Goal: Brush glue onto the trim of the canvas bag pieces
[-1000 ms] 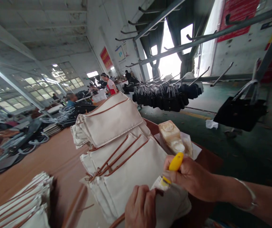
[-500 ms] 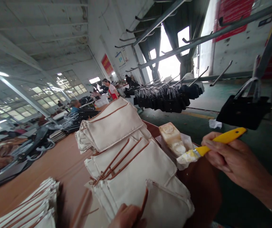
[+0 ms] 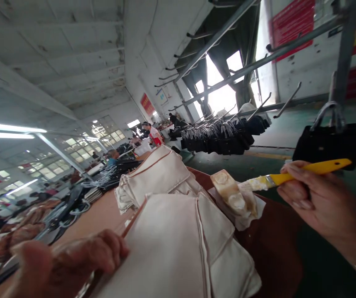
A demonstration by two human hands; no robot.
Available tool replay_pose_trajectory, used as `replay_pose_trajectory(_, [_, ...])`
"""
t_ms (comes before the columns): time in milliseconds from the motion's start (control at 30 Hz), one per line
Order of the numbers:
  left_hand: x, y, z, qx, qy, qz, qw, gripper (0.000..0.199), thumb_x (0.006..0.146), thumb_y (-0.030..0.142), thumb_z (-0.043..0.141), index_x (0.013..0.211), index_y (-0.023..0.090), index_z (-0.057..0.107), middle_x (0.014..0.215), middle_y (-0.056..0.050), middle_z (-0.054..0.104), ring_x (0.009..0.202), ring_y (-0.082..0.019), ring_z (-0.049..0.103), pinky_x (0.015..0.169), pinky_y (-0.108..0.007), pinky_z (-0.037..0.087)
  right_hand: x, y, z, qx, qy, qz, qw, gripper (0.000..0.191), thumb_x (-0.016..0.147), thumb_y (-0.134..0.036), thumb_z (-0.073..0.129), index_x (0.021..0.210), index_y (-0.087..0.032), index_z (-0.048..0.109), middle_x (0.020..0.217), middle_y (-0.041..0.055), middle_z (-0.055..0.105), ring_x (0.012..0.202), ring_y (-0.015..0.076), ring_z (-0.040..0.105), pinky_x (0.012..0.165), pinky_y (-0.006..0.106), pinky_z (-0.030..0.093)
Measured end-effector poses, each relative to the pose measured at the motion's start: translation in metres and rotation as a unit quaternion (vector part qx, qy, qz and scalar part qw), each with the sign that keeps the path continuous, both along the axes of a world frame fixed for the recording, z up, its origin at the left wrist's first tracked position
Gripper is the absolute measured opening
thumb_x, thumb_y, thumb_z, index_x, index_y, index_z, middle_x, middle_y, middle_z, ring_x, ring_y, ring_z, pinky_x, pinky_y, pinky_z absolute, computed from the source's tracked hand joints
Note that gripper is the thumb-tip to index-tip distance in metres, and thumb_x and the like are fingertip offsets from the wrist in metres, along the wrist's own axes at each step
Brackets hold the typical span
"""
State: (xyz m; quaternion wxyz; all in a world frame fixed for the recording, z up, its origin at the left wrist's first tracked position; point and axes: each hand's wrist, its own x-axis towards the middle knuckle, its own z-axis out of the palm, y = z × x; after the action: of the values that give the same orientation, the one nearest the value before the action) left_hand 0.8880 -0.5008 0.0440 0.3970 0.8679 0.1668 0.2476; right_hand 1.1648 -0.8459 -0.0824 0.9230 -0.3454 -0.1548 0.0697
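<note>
On the bench [image 3: 87,215], near its right edge, the uppermost cream piece [image 3: 165,240] lies lengthwise away from the body between the parted hands, nearer the loosely spread left hand [image 3: 72,258] at its left edge than the right hand [image 3: 321,203], clamped on the yellow brush [image 3: 327,166].

Metal rack [image 3: 243,68], fitted with hooks; black bags [image 3: 218,140] hung along it. Behind the rack: bright window [image 3: 217,76], partly covered by dark curtains [image 3: 245,45]. Right of the rack's curtains: white wall, red banner [image 3: 292,29] mounted. Below the rack: green floor [image 3: 277,142]. Far left of the rack: paned windows, lit tube lights [image 3: 10,126].
</note>
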Motion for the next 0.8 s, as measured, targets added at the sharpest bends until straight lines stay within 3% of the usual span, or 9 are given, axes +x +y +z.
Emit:
replay_pose_trajectory(100, [0.006, 0.002, -0.029, -0.056, 0.149, -0.075, 0.984, 0.083, 0.078, 0.086, 0.025, 0.050, 0.021, 0.068, 0.060, -0.006, 0.063, 0.066, -0.020, 0.057, 0.071, -0.033, 0.049, -0.001, 0.002, -0.005, -0.015, 0.007, 0.011, 1.000, 0.013, 0.091, -0.023, 0.062, 0.079, -0.018, 0.063, 0.044, -0.0051, 0.035, 0.035, 0.0064, 0.028, 0.038, 0.022, 0.025])
replay_pose_trajectory(200, [0.010, 0.007, -0.077, -0.025, 0.285, -0.043, 0.957, 0.074, 0.086, 0.076, 0.030, 0.062, 0.018, 0.069, 0.069, -0.003, 0.062, 0.070, -0.018, 0.055, 0.073, -0.029, 0.044, -0.006, 0.012, -0.015, -0.039, 0.024, 0.045, 0.998, 0.019, 0.090, -0.028, 0.064, 0.073, -0.018, 0.060, 0.044, -0.0040, 0.035, 0.036, 0.0075, 0.027, 0.038, 0.024, 0.025])
replay_pose_trajectory(300, [0.017, 0.016, -0.130, 0.026, 0.303, 0.002, 0.953, 0.061, 0.087, 0.071, 0.040, 0.062, 0.018, 0.057, 0.060, 0.002, 0.050, 0.061, -0.014, 0.046, 0.062, -0.026, 0.036, -0.012, 0.029, -0.030, -0.068, 0.063, 0.090, 0.992, 0.022, 0.088, -0.032, 0.068, 0.073, -0.019, 0.059, 0.046, -0.0039, 0.035, 0.039, 0.0078, 0.026, 0.039, 0.024, 0.022])
replay_pose_trajectory(400, [0.027, 0.026, -0.168, 0.097, 0.240, 0.071, 0.963, 0.045, 0.087, 0.061, 0.048, 0.067, 0.021, 0.048, 0.063, 0.004, 0.046, 0.060, -0.014, 0.044, 0.058, -0.026, 0.033, -0.017, 0.049, -0.047, -0.089, 0.099, 0.114, 0.985, 0.020, 0.086, -0.035, 0.072, 0.078, -0.020, 0.060, 0.045, -0.0048, 0.035, 0.039, 0.0079, 0.025, 0.041, 0.024, 0.020])
replay_pose_trajectory(500, [0.043, 0.031, -0.181, 0.183, 0.186, 0.133, 0.956, 0.026, 0.087, 0.045, 0.054, 0.081, 0.020, 0.055, 0.080, -0.001, 0.059, 0.075, -0.019, 0.055, 0.071, -0.030, 0.040, -0.021, 0.069, -0.060, -0.109, 0.098, 0.127, 0.981, 0.020, 0.087, -0.037, 0.071, 0.083, -0.021, 0.061, 0.043, -0.0059, 0.036, 0.038, 0.0080, 0.025, 0.041, 0.025, 0.019])
replay_pose_trajectory(600, [0.061, 0.030, -0.179, 0.185, 0.179, 0.152, 0.954, 0.027, 0.088, 0.038, 0.053, 0.103, 0.019, 0.063, 0.102, -0.009, 0.065, 0.097, -0.025, 0.059, 0.086, -0.038, 0.042, -0.027, 0.092, -0.063, -0.129, 0.070, 0.154, 0.977, 0.022, 0.090, -0.039, 0.067, 0.083, -0.020, 0.059, 0.043, -0.0068, 0.037, 0.037, 0.0076, 0.025, 0.041, 0.024, 0.019])
replay_pose_trajectory(700, [0.078, 0.031, -0.176, 0.161, 0.187, 0.139, 0.959, 0.030, 0.090, 0.038, 0.050, 0.104, 0.020, 0.069, 0.101, -0.010, 0.066, 0.101, -0.027, 0.059, 0.090, -0.039, 0.041, -0.032, 0.119, -0.059, -0.156, 0.037, 0.165, 0.973, 0.027, 0.091, -0.041, 0.064, 0.082, -0.018, 0.056, 0.042, -0.0077, 0.036, 0.037, 0.0067, 0.025, 0.039, 0.023, 0.016])
replay_pose_trajectory(800, [0.090, 0.033, -0.177, 0.134, 0.187, 0.134, 0.964, 0.029, 0.087, 0.038, 0.054, 0.095, 0.019, 0.074, 0.090, -0.009, 0.066, 0.089, -0.025, 0.061, 0.083, -0.037, 0.043, -0.033, 0.148, -0.055, -0.166, 0.017, 0.168, 0.972, 0.028, 0.090, -0.043, 0.065, 0.084, -0.017, 0.055, 0.041, -0.0090, 0.037, 0.035, 0.0055, 0.024, 0.037, 0.021, 0.012])
